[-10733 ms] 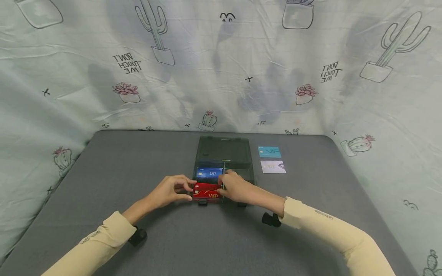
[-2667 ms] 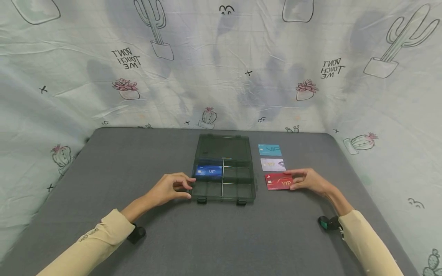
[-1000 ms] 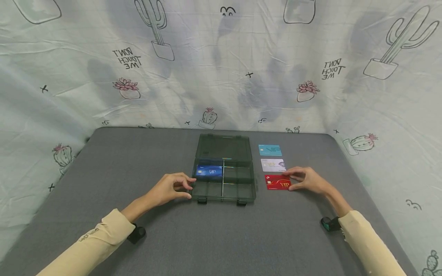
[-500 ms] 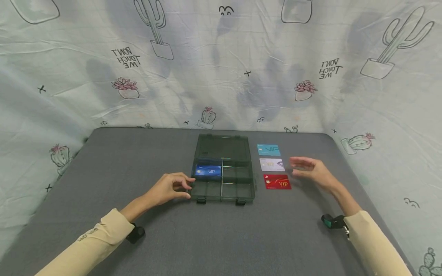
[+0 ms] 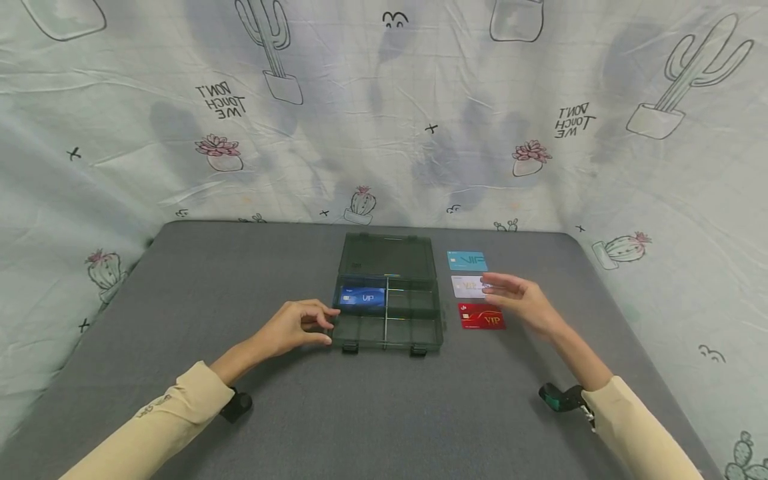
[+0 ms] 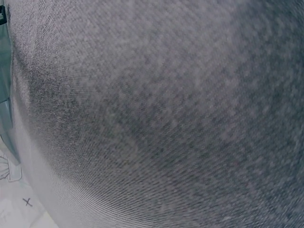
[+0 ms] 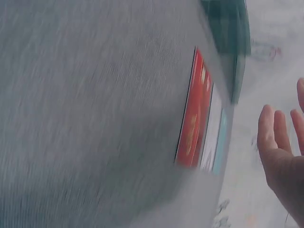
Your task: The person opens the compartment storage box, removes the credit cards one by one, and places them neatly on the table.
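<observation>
Head view: a grey fabric-covered surface [image 5: 180, 280] is filling the lower half of the scene, with a pale cloth backdrop [image 5: 372, 107] printed with cacti hanging behind it. At about 8 o'clock, a cream sleeve is leading up to the left hand [image 5: 292, 328], which is resting on the surface with its fingers loosely curled, fingertips touching the left wall of a dark translucent organiser box [image 5: 420, 331]; the grip is holding nothing. The box is sitting at the centre, its lid [image 5: 388, 257] lying open flat toward 12 o'clock. A blue card [image 5: 362, 297] is lying in the far-left compartment; the other compartments are showing only the box floor.

Just beside the box, toward 3 o'clock, three cards are lying in a column on the surface: a teal card [image 5: 466, 260] farthest, a white card [image 5: 469, 286] in the middle, and a red card [image 5: 481, 316] nearest. The right hand [image 5: 521, 301] is hovering above the column with fingers straight and spread, the grip holding nothing; its fingertips are overlapping the right edge of the white card, and whether they are touching it cannot be told. The red card is lying free just beside the palm.

Left wrist view: only blurred grey surface is showing.

Right wrist view: blurred, it is showing the three cards edge-on, with straight fingers [image 7: 273, 137] at 3 o'clock.
</observation>
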